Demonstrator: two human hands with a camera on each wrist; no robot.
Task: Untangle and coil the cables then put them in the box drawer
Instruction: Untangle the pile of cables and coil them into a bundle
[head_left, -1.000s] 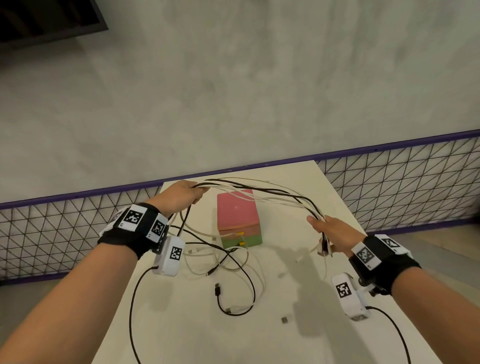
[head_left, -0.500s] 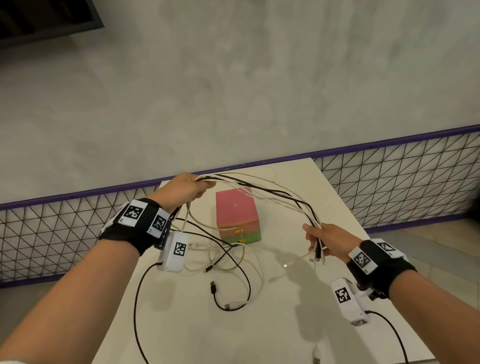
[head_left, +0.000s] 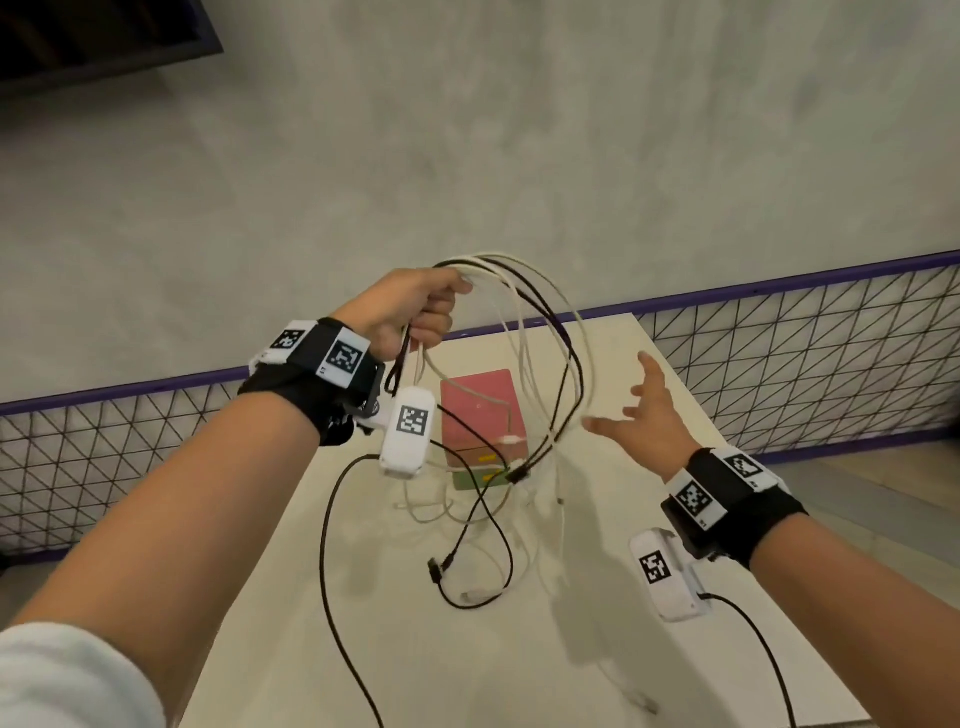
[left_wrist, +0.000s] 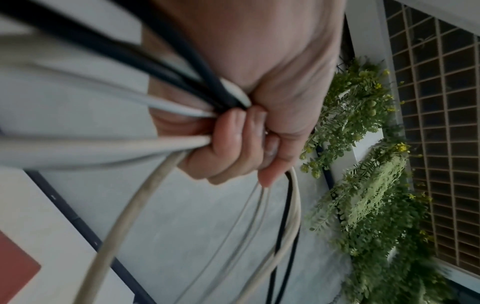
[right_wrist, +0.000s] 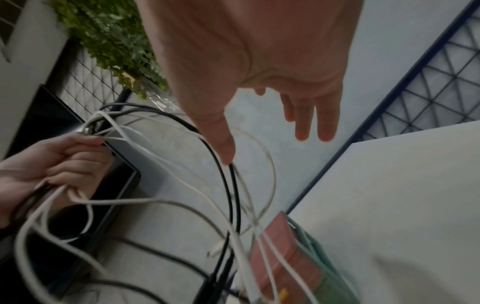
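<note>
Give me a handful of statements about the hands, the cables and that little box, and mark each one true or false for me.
1. The left hand grips a bundle of black and white cables. True.
2. The right hand pinches the same bundle. False: its fingers are spread and hold nothing.
3. The box has a pink top and stands on the white table. True.
4. All the cables are lifted off the table. False: some loops and plugs lie on it in front of the box.
5. The cables are already in the box drawer. False: none is inside; they hang from the left hand and lie on the table.
</note>
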